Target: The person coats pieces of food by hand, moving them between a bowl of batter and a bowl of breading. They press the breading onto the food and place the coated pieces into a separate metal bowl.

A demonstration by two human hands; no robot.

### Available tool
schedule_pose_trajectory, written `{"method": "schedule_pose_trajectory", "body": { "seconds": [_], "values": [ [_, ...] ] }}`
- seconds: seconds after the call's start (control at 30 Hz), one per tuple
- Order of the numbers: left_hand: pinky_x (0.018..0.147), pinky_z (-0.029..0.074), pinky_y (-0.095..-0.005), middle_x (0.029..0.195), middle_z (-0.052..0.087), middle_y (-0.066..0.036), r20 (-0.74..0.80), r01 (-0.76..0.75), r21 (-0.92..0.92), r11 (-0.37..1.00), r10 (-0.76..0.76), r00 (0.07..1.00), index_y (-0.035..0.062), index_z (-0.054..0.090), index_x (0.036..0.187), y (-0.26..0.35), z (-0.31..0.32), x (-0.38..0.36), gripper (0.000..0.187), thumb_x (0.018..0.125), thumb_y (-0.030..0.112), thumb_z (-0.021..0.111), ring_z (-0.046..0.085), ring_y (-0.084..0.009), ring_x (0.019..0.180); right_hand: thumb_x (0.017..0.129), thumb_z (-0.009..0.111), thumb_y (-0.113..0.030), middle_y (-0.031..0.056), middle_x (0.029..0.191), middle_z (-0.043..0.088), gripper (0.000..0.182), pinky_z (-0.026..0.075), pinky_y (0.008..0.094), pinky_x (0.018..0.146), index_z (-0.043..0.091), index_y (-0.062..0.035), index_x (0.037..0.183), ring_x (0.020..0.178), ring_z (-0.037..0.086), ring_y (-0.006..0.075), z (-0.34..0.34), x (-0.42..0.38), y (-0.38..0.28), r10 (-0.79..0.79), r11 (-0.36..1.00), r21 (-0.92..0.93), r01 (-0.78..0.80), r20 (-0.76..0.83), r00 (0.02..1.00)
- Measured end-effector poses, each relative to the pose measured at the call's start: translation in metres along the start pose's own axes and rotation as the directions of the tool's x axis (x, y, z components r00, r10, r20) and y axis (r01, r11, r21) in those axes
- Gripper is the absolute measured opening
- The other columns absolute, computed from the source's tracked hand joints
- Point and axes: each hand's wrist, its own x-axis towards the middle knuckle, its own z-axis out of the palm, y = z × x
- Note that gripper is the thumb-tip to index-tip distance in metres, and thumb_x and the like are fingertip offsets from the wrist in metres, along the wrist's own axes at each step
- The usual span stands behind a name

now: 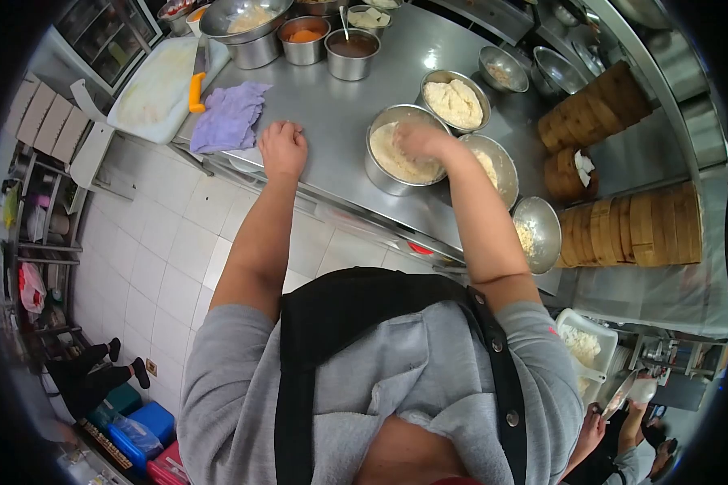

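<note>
My left hand [283,149] rests as a loose fist on the front edge of the steel counter, with nothing visible in it, just right of a crumpled purple cloth [230,118]. My right hand [419,142] reaches into a round metal pot [390,184] of pale, crumb-like material [396,162]. Its fingers are blurred and partly hidden, so I cannot make out whether they grip anything. Behind that pot stands another metal pot with a pale, lumpy mass [456,102]. A metal bowl [503,168] with pale crumbs sits close beside my right wrist.
A knife with an orange handle [196,93] lies on a white cutting board [158,89] at left. Metal pots of orange food [305,35] and brown sauce [353,50] stand at the back. Bamboo steamers [631,228] line the right side. Another person's hand [592,427] shows lower right.
</note>
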Motion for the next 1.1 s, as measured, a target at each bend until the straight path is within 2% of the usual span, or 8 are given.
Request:
{"method": "schedule_pose_trajectory", "body": {
  "seconds": [0.13,0.23,0.43,0.53,0.67,0.77,0.97,1.1],
  "values": [
    [0.095,0.037,-0.0434,0.099,0.059,-0.006,-0.005,-0.005,0.004,1.000,0.005,1.000,0.0144,0.067,0.089,0.001,0.000,0.004,0.013,0.079,0.015,0.059,0.052,-0.0285,0.103,0.085,0.049,-0.018,0.0139,0.103,0.065,0.028,0.052,0.0391,0.077,0.061,-0.0043,0.106,0.090,0.064,0.0274,-0.001,0.000,-0.006,0.023,0.998,-0.057,-0.024,-0.012,1.000],
    [0.095,0.037,-0.0428,0.102,0.060,-0.005,0.013,0.012,0.003,1.000,-0.012,1.000,0.0146,0.067,0.089,0.000,0.000,-0.002,0.012,0.080,0.015,0.059,0.052,-0.0286,0.104,0.084,0.052,-0.019,0.0150,0.105,0.065,0.028,0.050,0.0388,0.081,0.061,-0.0049,0.107,0.090,0.063,0.0307,-0.002,-0.005,-0.017,0.078,0.990,0.116,-0.082,0.032,0.996],
    [0.095,0.037,-0.0424,0.103,0.060,-0.005,0.011,-0.003,0.002,1.000,0.003,1.000,0.0145,0.067,0.090,-0.001,0.000,-0.001,0.012,0.080,0.014,0.059,0.052,-0.0283,0.105,0.082,0.059,-0.022,0.0194,0.111,0.062,0.035,0.047,0.0402,0.091,0.059,-0.0030,0.111,0.105,0.060,0.0320,0.004,-0.002,-0.006,-0.003,1.000,-0.016,0.001,-0.159,0.987],
    [0.097,0.037,-0.0429,0.102,0.060,-0.005,0.011,0.011,-0.012,1.000,-0.011,1.000,0.0141,0.067,0.089,0.001,-0.002,-0.002,0.013,0.079,0.014,0.059,0.051,-0.0284,0.106,0.079,0.065,-0.021,0.0215,0.120,0.057,0.046,0.045,0.0387,0.098,0.053,0.0008,0.118,0.116,0.055,0.0319,0.020,-0.031,-0.024,0.041,0.958,-0.268,-0.106,-0.235,0.971],
    [0.098,0.036,-0.0429,0.101,0.060,-0.005,0.011,0.015,-0.014,1.000,-0.015,1.000,0.0139,0.067,0.089,0.000,0.000,-0.001,0.013,0.079,0.014,0.059,0.051,-0.0283,0.106,0.076,0.070,-0.016,0.0234,0.120,0.055,0.050,0.046,0.0383,0.097,0.051,0.0020,0.118,0.115,0.054,0.0355,0.035,-0.026,-0.021,0.061,0.938,-0.295,-0.181,-0.375,0.925],
    [0.097,0.036,-0.0428,0.101,0.060,-0.005,0.011,0.021,-0.025,0.999,-0.021,1.000,0.0141,0.068,0.089,-0.001,0.001,0.000,0.013,0.079,0.014,0.060,0.051,-0.0282,0.106,0.075,0.071,-0.017,0.0226,0.121,0.056,0.050,0.046,0.0376,0.097,0.052,0.0016,0.117,0.117,0.053,0.0331,0.036,-0.014,-0.014,0.127,0.917,-0.305,-0.256,-0.386,0.914],
    [0.094,0.038,-0.0429,0.101,0.060,-0.005,-0.021,0.010,-0.006,1.000,-0.010,1.000,0.0143,0.067,0.087,0.000,0.001,-0.002,0.011,0.080,0.014,0.060,0.052,-0.0282,0.105,0.074,0.069,-0.016,0.0201,0.117,0.061,0.047,0.046,0.0389,0.094,0.056,0.0024,0.114,0.110,0.058,0.0324,0.011,-0.017,0.001,-0.036,0.995,-0.094,0.017,-0.210,0.977],
    [0.095,0.038,-0.0429,0.101,0.060,-0.005,0.004,0.019,-0.008,1.000,-0.019,1.000,0.0144,0.067,0.088,0.001,-0.001,0.000,0.012,0.080,0.015,0.059,0.052,-0.0280,0.105,0.078,0.065,-0.020,0.0206,0.116,0.062,0.045,0.046,0.0389,0.092,0.057,-0.0001,0.117,0.108,0.059,0.0339,-0.003,-0.027,-0.005,0.032,0.997,-0.064,-0.049,-0.246,0.969]
  ]
}}
